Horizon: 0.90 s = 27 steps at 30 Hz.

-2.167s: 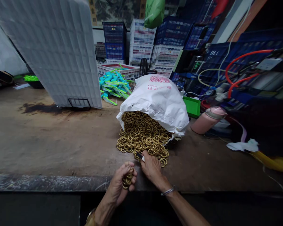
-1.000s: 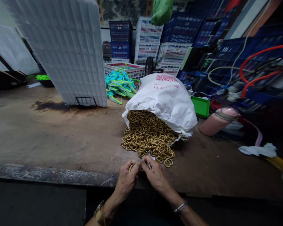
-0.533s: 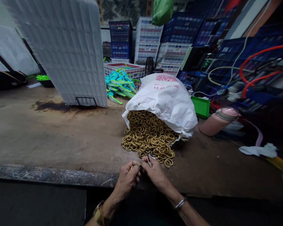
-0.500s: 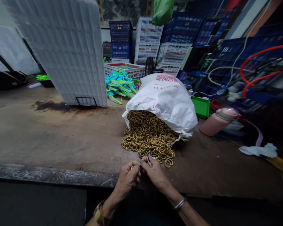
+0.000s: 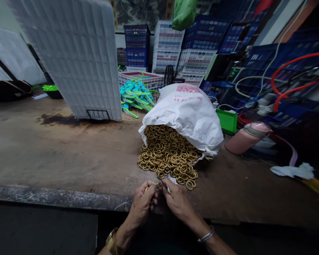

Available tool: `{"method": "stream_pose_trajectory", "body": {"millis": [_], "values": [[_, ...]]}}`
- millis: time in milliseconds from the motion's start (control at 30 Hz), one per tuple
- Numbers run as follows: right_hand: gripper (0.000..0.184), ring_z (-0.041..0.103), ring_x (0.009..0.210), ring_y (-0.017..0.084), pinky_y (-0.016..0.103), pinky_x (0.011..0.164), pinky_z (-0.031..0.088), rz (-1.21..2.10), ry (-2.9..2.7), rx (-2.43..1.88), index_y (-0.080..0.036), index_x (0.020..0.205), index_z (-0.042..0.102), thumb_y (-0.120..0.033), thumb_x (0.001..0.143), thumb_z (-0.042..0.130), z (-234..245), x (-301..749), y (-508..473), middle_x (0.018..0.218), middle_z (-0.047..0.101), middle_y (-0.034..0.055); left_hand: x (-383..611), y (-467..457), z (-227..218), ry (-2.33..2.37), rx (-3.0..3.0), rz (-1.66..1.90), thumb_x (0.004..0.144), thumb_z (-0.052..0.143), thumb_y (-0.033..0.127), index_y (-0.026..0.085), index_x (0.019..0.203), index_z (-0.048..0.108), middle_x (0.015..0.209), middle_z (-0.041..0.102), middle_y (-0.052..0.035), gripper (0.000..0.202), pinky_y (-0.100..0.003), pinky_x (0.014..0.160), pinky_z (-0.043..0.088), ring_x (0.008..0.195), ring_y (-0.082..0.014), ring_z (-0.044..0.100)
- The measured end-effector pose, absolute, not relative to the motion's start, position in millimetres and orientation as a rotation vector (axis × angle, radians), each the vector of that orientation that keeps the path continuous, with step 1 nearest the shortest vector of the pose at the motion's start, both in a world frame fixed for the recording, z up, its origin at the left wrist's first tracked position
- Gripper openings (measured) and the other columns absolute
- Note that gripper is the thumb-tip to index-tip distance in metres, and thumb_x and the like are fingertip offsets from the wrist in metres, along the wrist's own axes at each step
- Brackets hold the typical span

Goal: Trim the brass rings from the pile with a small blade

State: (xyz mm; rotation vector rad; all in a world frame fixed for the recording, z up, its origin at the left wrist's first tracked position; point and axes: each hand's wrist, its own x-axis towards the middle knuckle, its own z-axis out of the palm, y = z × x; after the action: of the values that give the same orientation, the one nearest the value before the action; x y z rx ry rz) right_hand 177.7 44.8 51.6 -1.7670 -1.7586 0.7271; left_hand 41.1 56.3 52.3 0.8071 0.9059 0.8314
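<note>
My left hand [image 5: 143,199] is closed, pinching a gold-coloured ring [image 5: 157,184] whose edge shows at the fingertips. Close beside it, my right hand [image 5: 177,200] is wrapped around a small thin tool [image 5: 169,190], of which a pale part shows. Its dark tip points toward the ring; the fingers hide most of it, so I cannot tell its kind. Just beyond both hands, a pile of gold-coloured rings [image 5: 172,161] spills from the mouth of a white woven sack [image 5: 186,109] lying on its side.
The wooden table [image 5: 69,152] has its worn front edge near my wrists. A white ribbed panel [image 5: 93,71] stands left, with turquoise-and-green pieces [image 5: 135,94] behind it. Right of the sack are a green tray [image 5: 227,121] and a pink bottle [image 5: 244,138]. Stacked crates [image 5: 166,46] fill the back.
My right hand has turned, so the tool that pointed up and away now tilts toward the ring. The ring's edge shows more at my left fingertips.
</note>
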Motion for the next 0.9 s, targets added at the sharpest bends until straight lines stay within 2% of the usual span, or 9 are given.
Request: {"method": "stream_pose_trajectory", "body": {"millis": [167, 367, 567, 733, 900], "values": [[0.030, 0.054, 0.067, 0.014, 0.023, 0.058, 0.028, 0.584, -2.013, -1.911, -0.020, 0.086, 0.055, -0.007, 0.064, 0.039, 47.4, 175.4, 39.0, 0.071, 0.062, 0.0008, 43.1, 55.0, 57.7, 0.932, 0.839, 0.828, 0.069, 0.057, 0.050, 0.018, 0.071, 0.044, 0.054, 0.046, 0.0064, 0.034, -0.015, 0.037, 0.024, 0.040, -0.0043, 0.039], [0.030, 0.056, 0.068, 0.015, 0.024, 0.057, 0.026, 0.542, -2.089, -1.977, -0.021, 0.092, 0.054, -0.009, 0.070, 0.037, 44.7, 173.2, 40.4, 0.072, 0.063, 0.0011, 43.3, 53.9, 62.6, 0.991, 0.898, 0.850, 0.070, 0.058, 0.045, 0.018, 0.065, 0.046, 0.054, 0.047, 0.0047, 0.030, -0.016, 0.041, 0.028, 0.045, -0.0061, 0.042], [0.030, 0.058, 0.067, 0.016, 0.025, 0.054, 0.024, 0.477, -2.099, -2.166, -0.018, 0.098, 0.053, -0.009, 0.073, 0.040, 42.7, 184.0, 49.8, 0.074, 0.064, 0.0046, 37.2, 44.0, 65.0, 0.921, 1.087, 0.845, 0.077, 0.052, 0.043, 0.017, 0.064, 0.047, 0.056, 0.047, 0.0031, 0.029, -0.017, 0.046, 0.034, 0.048, -0.0070, 0.043], [0.021, 0.058, 0.064, 0.015, 0.023, 0.054, 0.025, 0.435, -1.983, -2.193, -0.019, 0.090, 0.055, -0.010, 0.078, 0.040, 43.2, 194.3, 56.2, 0.070, 0.064, 0.0039, 19.5, 27.3, 67.7, 0.841, 1.051, 0.577, 0.077, 0.050, 0.044, 0.019, 0.068, 0.045, 0.054, 0.049, 0.0032, 0.028, -0.016, 0.037, 0.026, 0.041, -0.0056, 0.041], [0.011, 0.059, 0.070, 0.015, 0.022, 0.058, 0.029, 0.357, -1.819, -2.186, -0.019, 0.089, 0.053, -0.020, 0.083, 0.043, 42.2, 189.3, 62.4, 0.075, 0.065, 0.0037, -7.8, 13.1, 33.6, 0.883, 0.988, 0.315, 0.067, 0.059, 0.044, 0.018, 0.065, 0.047, 0.055, 0.055, 0.0022, 0.029, -0.015, 0.034, 0.021, 0.036, -0.0044, 0.039]]}}
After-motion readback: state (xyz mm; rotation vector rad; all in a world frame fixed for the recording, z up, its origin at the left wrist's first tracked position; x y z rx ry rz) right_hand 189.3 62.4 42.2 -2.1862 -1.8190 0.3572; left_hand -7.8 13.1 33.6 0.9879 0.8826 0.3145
